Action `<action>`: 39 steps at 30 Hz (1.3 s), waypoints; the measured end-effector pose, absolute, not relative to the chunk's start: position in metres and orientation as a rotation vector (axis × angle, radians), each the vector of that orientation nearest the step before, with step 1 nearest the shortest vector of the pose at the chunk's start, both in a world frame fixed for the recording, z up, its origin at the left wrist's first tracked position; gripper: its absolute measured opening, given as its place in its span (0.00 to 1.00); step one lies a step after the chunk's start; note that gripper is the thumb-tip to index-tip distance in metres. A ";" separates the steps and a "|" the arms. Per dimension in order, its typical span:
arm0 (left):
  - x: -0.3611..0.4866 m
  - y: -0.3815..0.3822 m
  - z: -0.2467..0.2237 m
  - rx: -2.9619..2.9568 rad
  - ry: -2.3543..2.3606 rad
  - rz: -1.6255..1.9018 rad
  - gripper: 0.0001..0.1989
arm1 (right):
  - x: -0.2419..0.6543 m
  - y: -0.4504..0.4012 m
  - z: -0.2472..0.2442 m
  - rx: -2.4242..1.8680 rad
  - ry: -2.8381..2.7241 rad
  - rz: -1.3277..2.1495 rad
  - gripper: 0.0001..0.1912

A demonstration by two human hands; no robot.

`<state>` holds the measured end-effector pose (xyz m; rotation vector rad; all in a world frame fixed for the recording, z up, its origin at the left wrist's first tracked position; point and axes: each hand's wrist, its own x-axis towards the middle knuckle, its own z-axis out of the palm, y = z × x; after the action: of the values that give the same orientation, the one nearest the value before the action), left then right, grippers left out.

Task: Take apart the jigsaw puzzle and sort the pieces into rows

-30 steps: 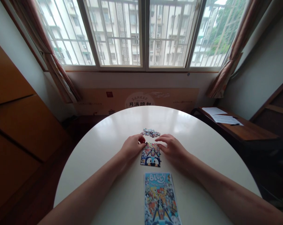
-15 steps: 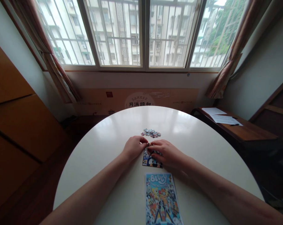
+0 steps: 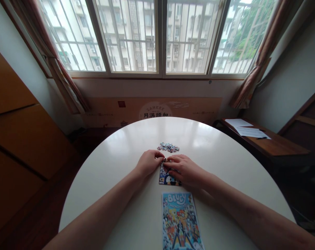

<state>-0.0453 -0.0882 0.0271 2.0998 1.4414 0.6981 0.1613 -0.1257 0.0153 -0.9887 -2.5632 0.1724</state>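
A partly assembled jigsaw puzzle (image 3: 170,180) lies flat near the middle of the white round table (image 3: 107,156). At its upper left corner my left hand (image 3: 150,161) is closed, thumb and fingertips pinching a small puzzle piece (image 3: 165,159) at the edge. My right hand (image 3: 183,168) lies over the puzzle's right side, fingers stretched out and apart, with its fingertips touching the upper part. It hides much of the puzzle's right half. Just beyond both hands sits a heap of loose puzzle pieces (image 3: 168,147).
A colourful Bluey picture sheet (image 3: 182,220) lies on the table close to me, below the puzzle. To the right stands a wooden desk (image 3: 282,146) with papers (image 3: 252,132) and pens. A barred window, curtains and a printed box (image 3: 107,111) are beyond the table.
Both hands stay at the puzzle's upper edge with only slight finger movement. The heap and the picture sheet have not moved; the view has shifted very slightly.
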 end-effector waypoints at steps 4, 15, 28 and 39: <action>-0.046 -0.089 0.025 2.116 1.444 0.721 0.10 | 0.161 -0.125 0.016 -0.973 -2.574 0.159 0.17; -0.046 -0.088 0.021 2.165 1.438 0.739 0.10 | 0.165 -0.125 0.009 -0.992 -2.556 0.076 0.19; -0.047 -0.084 0.022 2.037 1.369 0.810 0.08 | 0.168 -0.124 0.006 -0.978 -2.446 0.177 0.21; -0.027 -0.097 0.026 2.056 1.172 1.166 0.07 | 0.177 -0.102 0.008 -0.983 -1.652 1.192 0.38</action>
<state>-0.0270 -0.0968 0.0260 2.0561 1.1717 1.1661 0.1769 -0.1024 0.0084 -0.9830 -1.6525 1.1920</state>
